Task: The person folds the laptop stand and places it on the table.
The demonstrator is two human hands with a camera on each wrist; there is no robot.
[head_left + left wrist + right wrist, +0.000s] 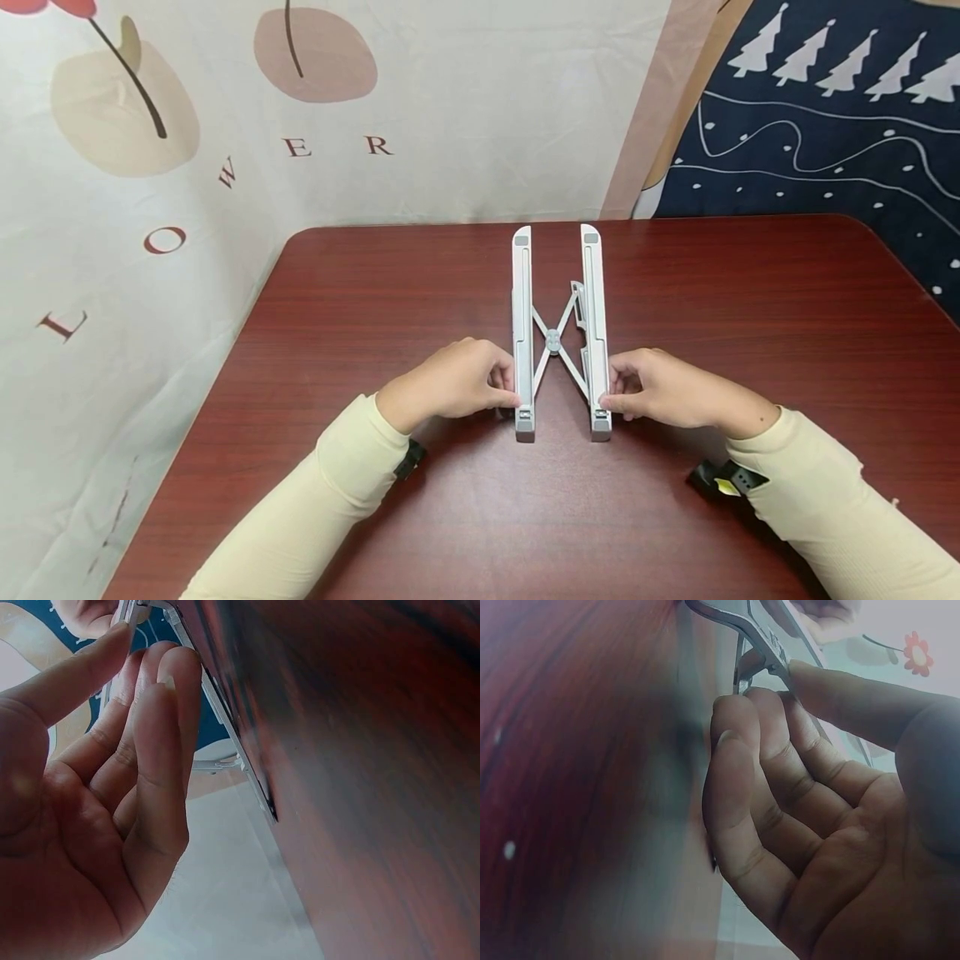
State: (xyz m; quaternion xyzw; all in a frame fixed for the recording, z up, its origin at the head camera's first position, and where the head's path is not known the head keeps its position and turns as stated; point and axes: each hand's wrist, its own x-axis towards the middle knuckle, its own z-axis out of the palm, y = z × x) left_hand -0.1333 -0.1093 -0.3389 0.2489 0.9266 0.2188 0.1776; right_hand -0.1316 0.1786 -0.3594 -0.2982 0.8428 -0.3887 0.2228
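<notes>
Gripping stand [553, 342] on tbl [405, 292] w/ fingers [160, 746] (curtain [487, 125] behind).

Stand [552, 341] partly outside wrist views

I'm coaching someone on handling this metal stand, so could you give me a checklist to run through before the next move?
1. Left hand placed: ok. The left hand grips the left rail near its near end.
2. Right hand placed: ok. The right hand grips the right rail near its near end.
3. Rails spread: ok. They stand apart, side by side.
4. Centre joined: ok. The hub links crossed struts between the rails.
5. Underside fully seated on the table: cannot tell; mostly hidden.
6. Joints locked: cannot tell.
</notes>
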